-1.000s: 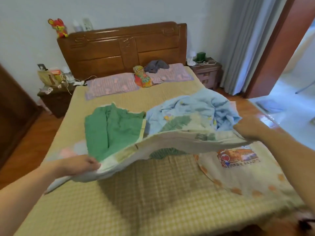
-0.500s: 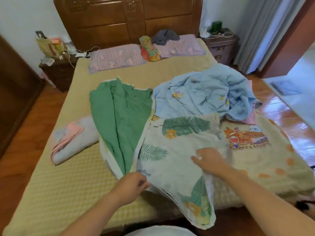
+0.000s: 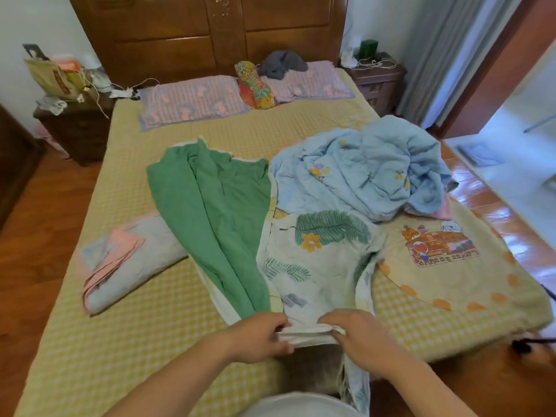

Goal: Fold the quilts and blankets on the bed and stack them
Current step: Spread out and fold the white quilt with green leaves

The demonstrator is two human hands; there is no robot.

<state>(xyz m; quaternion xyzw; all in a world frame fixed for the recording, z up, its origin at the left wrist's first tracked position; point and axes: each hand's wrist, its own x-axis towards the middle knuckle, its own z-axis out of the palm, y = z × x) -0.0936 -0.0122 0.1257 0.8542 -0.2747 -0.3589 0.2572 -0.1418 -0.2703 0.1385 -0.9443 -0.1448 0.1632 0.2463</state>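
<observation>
Left hand (image 3: pixel 258 335) and right hand (image 3: pixel 358 338) both pinch the leaf-print quilt (image 3: pixel 319 266) edge at the bed's (image 3: pixel 120 356) six o'clock side.

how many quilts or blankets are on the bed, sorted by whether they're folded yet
Folded: 1, the grey-and-pink folded blanket.
Not folded: 3, the green-backed leaf-print quilt in both hands' grip, the crumpled light blue quilt, the beige cartoon-print blanket.
Total: 4
</observation>
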